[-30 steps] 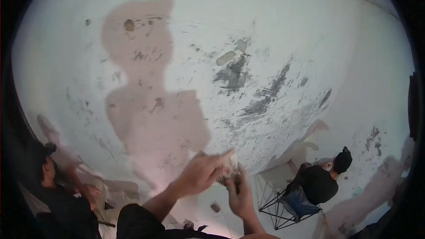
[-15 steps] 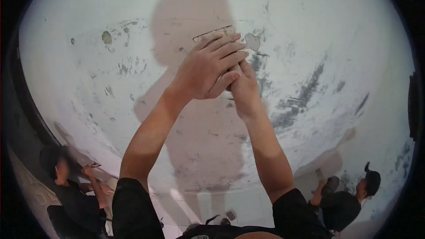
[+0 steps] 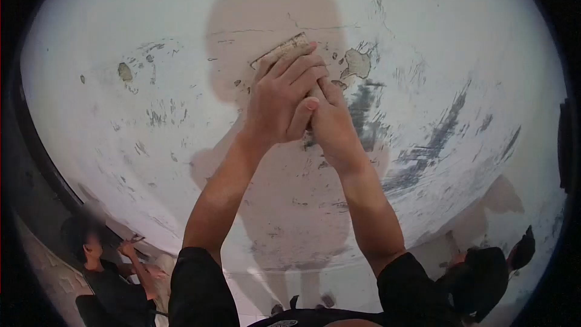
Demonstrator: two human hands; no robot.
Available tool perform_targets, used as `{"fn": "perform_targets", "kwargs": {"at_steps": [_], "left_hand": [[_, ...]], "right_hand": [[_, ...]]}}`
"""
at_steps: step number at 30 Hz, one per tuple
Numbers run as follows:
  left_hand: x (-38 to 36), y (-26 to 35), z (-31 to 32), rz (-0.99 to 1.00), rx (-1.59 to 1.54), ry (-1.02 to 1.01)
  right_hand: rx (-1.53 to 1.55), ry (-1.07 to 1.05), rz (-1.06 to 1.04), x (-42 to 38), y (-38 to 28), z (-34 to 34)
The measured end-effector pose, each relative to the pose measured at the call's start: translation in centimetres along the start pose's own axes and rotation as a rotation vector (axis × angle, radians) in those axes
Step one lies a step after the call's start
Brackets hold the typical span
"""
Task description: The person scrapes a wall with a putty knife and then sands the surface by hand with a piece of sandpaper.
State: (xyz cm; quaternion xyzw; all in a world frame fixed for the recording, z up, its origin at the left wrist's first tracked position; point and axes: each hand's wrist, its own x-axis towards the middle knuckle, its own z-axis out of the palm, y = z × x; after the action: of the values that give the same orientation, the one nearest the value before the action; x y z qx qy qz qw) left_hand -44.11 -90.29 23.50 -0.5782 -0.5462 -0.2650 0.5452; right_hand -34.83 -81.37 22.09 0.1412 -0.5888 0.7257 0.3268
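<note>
Both my hands press a flat, wide, putty-crusted scraper (image 3: 279,50) to a whitish, scuffed wall (image 3: 151,157). Its straight edge shows beyond my fingertips, slanting up to the right. My left hand (image 3: 284,94) lies over the scraper's face with its fingers together and its thumb pointing up and right. Just below and to the right, my right hand (image 3: 331,118) closes around the handle end, partly under my left fingers. Most of the tool is hidden by my hands. A bare grey patch (image 3: 358,63) lies right of the scraper.
Dark scuffs (image 3: 433,142) and a small chipped spot (image 3: 124,72) mark the wall. My shadow falls across its middle. A person in dark clothes (image 3: 115,284) is at lower left holding a thin tool; another person (image 3: 478,281) is at lower right.
The scraper and my hands have shifted slightly left across the wall, and its edge slants more steeply. My view has moved a little. The person at right has changed posture.
</note>
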Motion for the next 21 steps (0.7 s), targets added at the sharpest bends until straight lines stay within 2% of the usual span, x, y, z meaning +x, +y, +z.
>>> {"fn": "perform_targets", "kwargs": {"at_steps": [1, 3, 7, 10, 11, 13, 15, 18, 21], "left_hand": [[0.0, -0.2, 0.3, 0.007, -0.010, -0.003], [0.8, -0.9, 0.7, 0.005, -0.004, 0.065], [1.4, -0.6, 1.0, 0.006, -0.076, 0.121], [0.4, -0.1, 1.0, -0.026, -0.080, 0.118], [0.4, -0.2, 0.7, -0.039, -0.119, 0.103], [0.5, -0.4, 0.7, -0.037, -0.159, 0.102], [-0.6, 0.1, 0.8, -0.036, -0.117, 0.126], [1.7, -1.7, 0.9, -0.009, -0.118, 0.182], [0.8, 0.0, -0.2, -0.039, -0.132, 0.147]], "right_hand": [[0.000, 0.012, -0.004, 0.2, 0.0, 0.0], [-0.065, -0.030, 0.122, 1.0, -0.7, -0.3], [-0.109, 0.000, 0.066, 1.1, -1.5, -0.1], [0.006, 0.010, 0.134, 0.6, -0.6, -0.5], [-0.174, -0.043, -0.045, 1.0, 0.3, -0.8], [-0.365, -0.095, -0.238, 1.3, 0.7, -1.4], [-0.164, 0.027, 0.215, -0.4, -1.5, 0.1], [-0.125, 0.076, 0.180, 1.2, -2.9, 1.5], [-0.103, 0.091, 0.198, -0.4, -2.9, 1.5]]}}
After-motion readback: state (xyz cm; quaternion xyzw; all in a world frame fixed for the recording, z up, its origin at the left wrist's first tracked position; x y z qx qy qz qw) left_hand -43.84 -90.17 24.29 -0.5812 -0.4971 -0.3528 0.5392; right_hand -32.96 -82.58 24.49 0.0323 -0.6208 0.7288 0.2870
